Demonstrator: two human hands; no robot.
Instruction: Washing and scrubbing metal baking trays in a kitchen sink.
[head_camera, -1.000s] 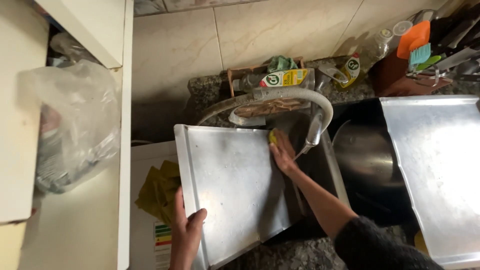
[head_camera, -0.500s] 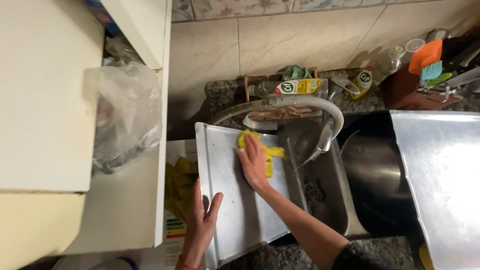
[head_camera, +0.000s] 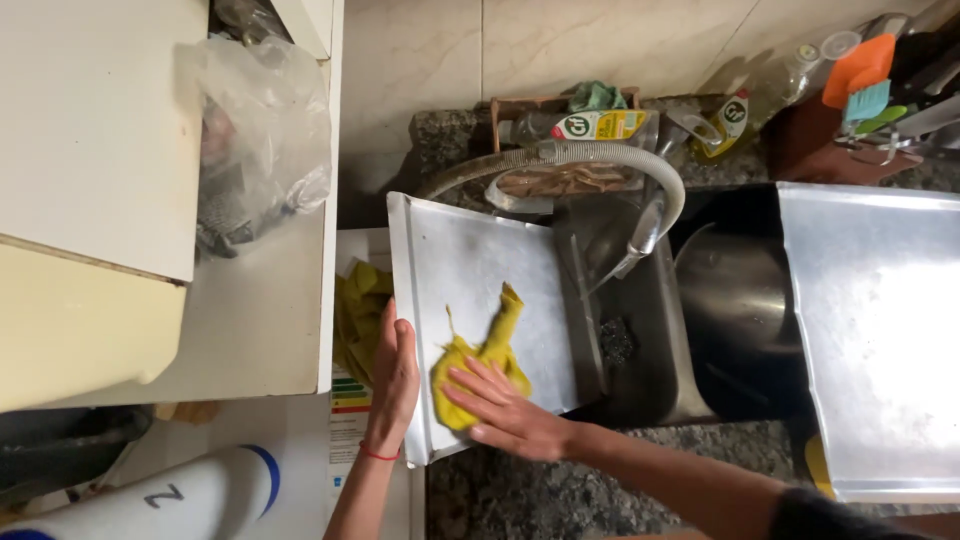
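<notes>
A flat metal tray (head_camera: 470, 260) lies across the left edge of the sink. My left hand (head_camera: 392, 375) grips its left rim, fingers up along the edge, a red band at the wrist. My right hand (head_camera: 505, 410) presses a yellow cloth (head_camera: 490, 350) flat against the tray's near part, fingers spread over it. The cloth's far end trails up toward the tray's middle.
A curved faucet (head_camera: 640, 195) arches over the sink basin (head_camera: 650, 330). A second metal tray (head_camera: 880, 330) lies on the right. Bottles (head_camera: 600, 125) and a brush holder (head_camera: 850, 110) stand at the back. A white cabinet (head_camera: 100, 180) with a plastic bag (head_camera: 260, 140) is on the left.
My right hand has slid the yellow cloth from the tray's far end down to its near end. My left hand keeps hold of the left rim.
</notes>
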